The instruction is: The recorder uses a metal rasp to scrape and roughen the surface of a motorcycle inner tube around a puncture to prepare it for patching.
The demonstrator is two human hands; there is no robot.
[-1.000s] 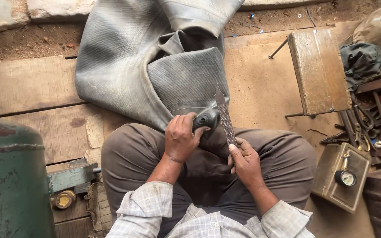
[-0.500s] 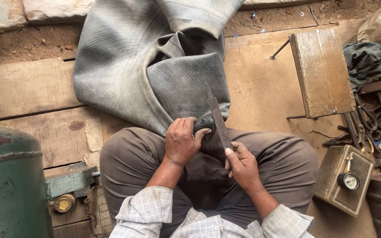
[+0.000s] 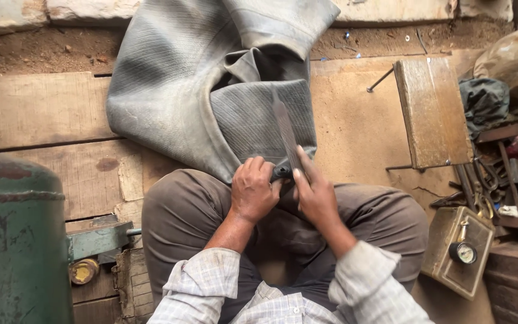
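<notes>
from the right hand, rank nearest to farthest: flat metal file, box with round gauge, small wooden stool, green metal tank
1. Flat metal file: held in the right hand, pointing away over the grey rubber tube.
2. Tan box with round gauge: to its right, lower.
3. Small wooden stool: upper right.
4. Green metal tank: far left.

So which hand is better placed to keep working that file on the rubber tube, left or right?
Right, probably. The right hand already holds the flat metal file, whose blade lies over the grey rubber tube. The left hand is clamped on the tube's folded edge at the lap, pinning it.
</notes>
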